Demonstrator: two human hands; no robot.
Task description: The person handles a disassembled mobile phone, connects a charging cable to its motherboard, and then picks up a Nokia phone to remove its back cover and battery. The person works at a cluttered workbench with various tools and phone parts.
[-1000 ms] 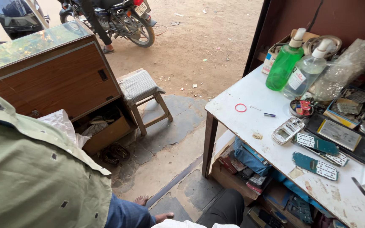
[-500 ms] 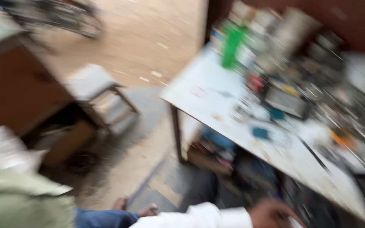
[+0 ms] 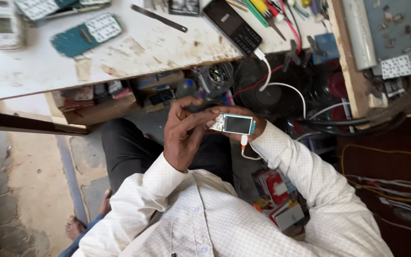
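Observation:
A small phone body with a blank screen and teal edge (image 3: 238, 124) is held above my lap, below the table's edge. My right hand (image 3: 257, 127) cradles it from underneath and is mostly hidden by it. My left hand (image 3: 181, 138) pinches the phone's left end with thumb and fingertips. A thin white cable with an orange plug (image 3: 244, 145) hangs from the phone's lower edge. Both arms are in white checked sleeves.
The worn white table (image 3: 167, 50) carries a teal keypad phone (image 3: 86, 34), a black phone on a white cable (image 3: 234, 26), a metal strip (image 3: 159, 18) and screwdrivers (image 3: 262, 10). Beneath it are boxes (image 3: 98, 102), a black fan (image 3: 268, 90) and cables. Another person's bare foot (image 3: 74, 226) rests lower left.
The view has swung from the street and tabletop down to my lap. Both hands have come into view and now hold the small phone.

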